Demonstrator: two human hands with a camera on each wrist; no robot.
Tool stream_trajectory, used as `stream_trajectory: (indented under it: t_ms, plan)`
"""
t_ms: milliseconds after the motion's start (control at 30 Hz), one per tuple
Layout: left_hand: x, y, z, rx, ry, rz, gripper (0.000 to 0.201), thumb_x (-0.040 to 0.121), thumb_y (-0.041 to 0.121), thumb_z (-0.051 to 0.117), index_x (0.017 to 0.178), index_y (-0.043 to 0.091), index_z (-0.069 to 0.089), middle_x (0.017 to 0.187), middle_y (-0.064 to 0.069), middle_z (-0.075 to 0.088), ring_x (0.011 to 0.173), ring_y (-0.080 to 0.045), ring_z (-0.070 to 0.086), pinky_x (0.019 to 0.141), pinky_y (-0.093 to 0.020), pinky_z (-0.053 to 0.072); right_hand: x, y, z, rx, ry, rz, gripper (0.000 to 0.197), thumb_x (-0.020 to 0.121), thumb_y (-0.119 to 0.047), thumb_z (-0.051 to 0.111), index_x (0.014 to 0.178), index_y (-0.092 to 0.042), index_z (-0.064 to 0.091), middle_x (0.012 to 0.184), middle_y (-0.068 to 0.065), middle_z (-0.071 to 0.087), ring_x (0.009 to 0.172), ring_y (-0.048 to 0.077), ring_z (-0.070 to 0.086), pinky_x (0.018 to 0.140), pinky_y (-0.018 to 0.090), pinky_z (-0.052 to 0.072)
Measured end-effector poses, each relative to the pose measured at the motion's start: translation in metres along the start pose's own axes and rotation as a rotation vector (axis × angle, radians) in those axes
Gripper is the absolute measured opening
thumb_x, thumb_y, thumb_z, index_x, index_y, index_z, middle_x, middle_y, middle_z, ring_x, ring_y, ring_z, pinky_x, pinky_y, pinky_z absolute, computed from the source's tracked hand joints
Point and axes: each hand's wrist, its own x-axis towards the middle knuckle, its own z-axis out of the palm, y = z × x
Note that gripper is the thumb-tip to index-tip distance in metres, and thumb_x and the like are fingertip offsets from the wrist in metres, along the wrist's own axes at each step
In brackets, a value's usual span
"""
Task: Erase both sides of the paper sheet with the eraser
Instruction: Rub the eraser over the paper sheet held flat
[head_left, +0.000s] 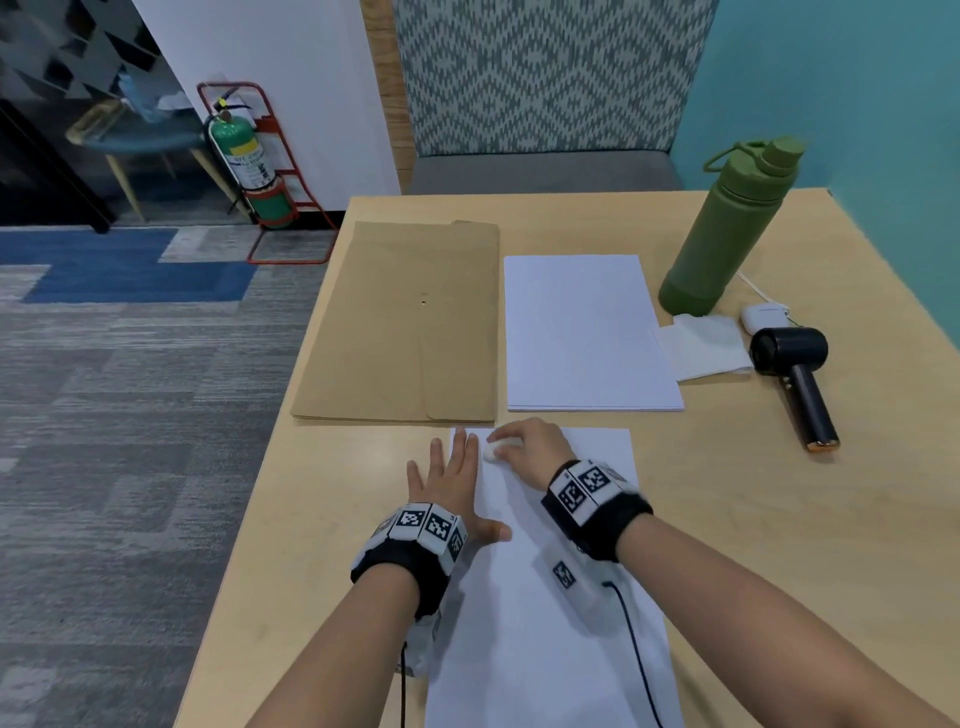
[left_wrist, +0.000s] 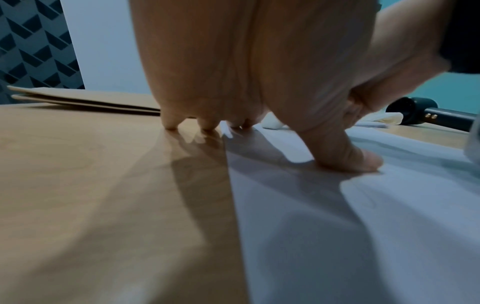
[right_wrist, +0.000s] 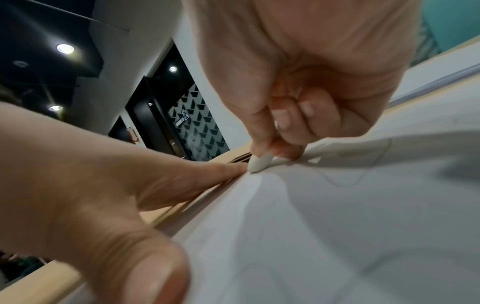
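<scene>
A white paper sheet (head_left: 545, 613) lies on the wooden table (head_left: 332, 519) in front of me. My left hand (head_left: 457, 483) lies flat with straight fingers across the sheet's left edge, thumb (left_wrist: 363, 160) pressing on the paper (left_wrist: 337, 236). My right hand (head_left: 530, 447) pinches a small white eraser (head_left: 491, 451) and holds it against the sheet near its far left corner, right beside my left fingertips. The right wrist view shows the eraser (right_wrist: 259, 162) tip on the paper (right_wrist: 337, 226), with faint pencil lines nearby.
A brown envelope (head_left: 405, 322) and a stack of white sheets (head_left: 587, 332) lie beyond the sheet. At the right stand a green bottle (head_left: 727, 228), a folded tissue (head_left: 701, 345), a white earbud case (head_left: 763, 317) and a black handheld fan (head_left: 795, 379). The table's left edge drops to carpet.
</scene>
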Motion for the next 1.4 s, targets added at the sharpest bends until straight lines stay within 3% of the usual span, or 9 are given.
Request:
stream_trajectory:
  t_ms: [100, 267, 467, 600, 667, 867, 1033, 1200, 1400]
  plan:
    - [0.001, 0.0, 0.0, 0.002, -0.001, -0.002, 0.12, 0.076, 0.062, 0.062, 0.146, 0.016, -0.024, 0.153, 0.002, -0.032, 0.142, -0.028, -0.024, 0.115, -0.055, -0.007, -0.011, 0.002, 0.008, 0.03, 0.066, 0.028, 0.023, 0.086, -0.021, 0.056, 0.107, -0.021, 0.066, 0.122, 0.003, 0.063, 0.115, 0.021, 0.056, 0.096, 0.027, 0.041]
    - [0.002, 0.0, 0.001, -0.005, -0.004, -0.003, 0.12, 0.076, 0.061, 0.062, 0.145, 0.017, -0.026, 0.152, 0.003, -0.033, 0.142, -0.027, -0.025, 0.114, -0.055, -0.007, -0.033, 0.014, 0.018, -0.052, -0.075, -0.009, 0.023, 0.083, -0.019, 0.056, 0.102, -0.023, 0.068, 0.116, 0.001, 0.067, 0.111, 0.019, 0.059, 0.098, 0.029, 0.044]
    - [0.001, 0.001, 0.001, 0.006, -0.006, -0.01, 0.119, 0.077, 0.061, 0.062, 0.145, 0.016, -0.025, 0.153, 0.002, -0.032, 0.142, -0.028, -0.023, 0.115, -0.056, -0.005, -0.008, 0.004, 0.005, 0.011, 0.086, 0.043, 0.023, 0.086, -0.023, 0.055, 0.106, -0.023, 0.066, 0.121, 0.001, 0.064, 0.115, 0.02, 0.056, 0.094, 0.024, 0.039]
    - [0.001, 0.002, 0.001, -0.006, 0.005, -0.012, 0.12, 0.076, 0.06, 0.063, 0.145, 0.016, -0.025, 0.153, 0.002, -0.031, 0.143, -0.028, -0.023, 0.114, -0.056, -0.005, -0.043, 0.02, 0.023, -0.044, -0.036, 0.018, 0.024, 0.083, -0.024, 0.056, 0.104, -0.026, 0.067, 0.115, 0.0, 0.067, 0.111, 0.018, 0.059, 0.097, 0.029, 0.044]
    - [0.002, 0.001, 0.002, -0.008, 0.004, -0.01, 0.12, 0.077, 0.061, 0.062, 0.145, 0.016, -0.025, 0.153, 0.002, -0.032, 0.142, -0.028, -0.023, 0.114, -0.056, -0.005, -0.034, 0.018, 0.015, -0.057, -0.046, 0.011, 0.022, 0.083, -0.026, 0.059, 0.103, -0.026, 0.068, 0.118, -0.001, 0.066, 0.112, 0.018, 0.058, 0.098, 0.028, 0.043]
    - [0.003, 0.002, 0.002, 0.007, 0.006, -0.018, 0.119, 0.077, 0.062, 0.06, 0.145, 0.014, -0.025, 0.153, 0.001, -0.032, 0.143, -0.028, -0.023, 0.114, -0.057, -0.004, -0.011, 0.007, 0.008, -0.002, 0.148, 0.073, 0.023, 0.086, -0.025, 0.054, 0.106, -0.026, 0.065, 0.117, 0.0, 0.066, 0.109, 0.021, 0.059, 0.09, 0.027, 0.043]
    - [0.002, 0.001, 0.003, -0.007, 0.008, -0.006, 0.12, 0.077, 0.062, 0.061, 0.145, 0.015, -0.025, 0.152, 0.001, -0.032, 0.142, -0.028, -0.024, 0.114, -0.057, -0.005, -0.03, 0.018, 0.017, -0.08, 0.008, 0.018, 0.022, 0.086, -0.027, 0.056, 0.105, -0.026, 0.066, 0.118, -0.002, 0.066, 0.112, 0.018, 0.058, 0.096, 0.029, 0.043]
    - [0.003, 0.0, 0.004, 0.005, 0.009, -0.012, 0.119, 0.077, 0.063, 0.06, 0.145, 0.014, -0.025, 0.152, 0.001, -0.032, 0.142, -0.028, -0.024, 0.115, -0.057, -0.005, -0.004, 0.008, 0.002, -0.004, 0.178, 0.079, 0.022, 0.087, -0.025, 0.054, 0.106, -0.025, 0.066, 0.118, 0.002, 0.066, 0.11, 0.022, 0.058, 0.092, 0.028, 0.043]
    - [0.003, 0.0, 0.004, -0.017, 0.013, 0.0, 0.119, 0.077, 0.06, 0.062, 0.145, 0.014, -0.025, 0.152, 0.001, -0.032, 0.142, -0.028, -0.024, 0.114, -0.057, -0.006, -0.028, 0.02, 0.01, -0.06, 0.055, 0.065, 0.024, 0.085, -0.028, 0.057, 0.107, -0.026, 0.066, 0.119, -0.001, 0.065, 0.114, 0.019, 0.057, 0.094, 0.027, 0.042]
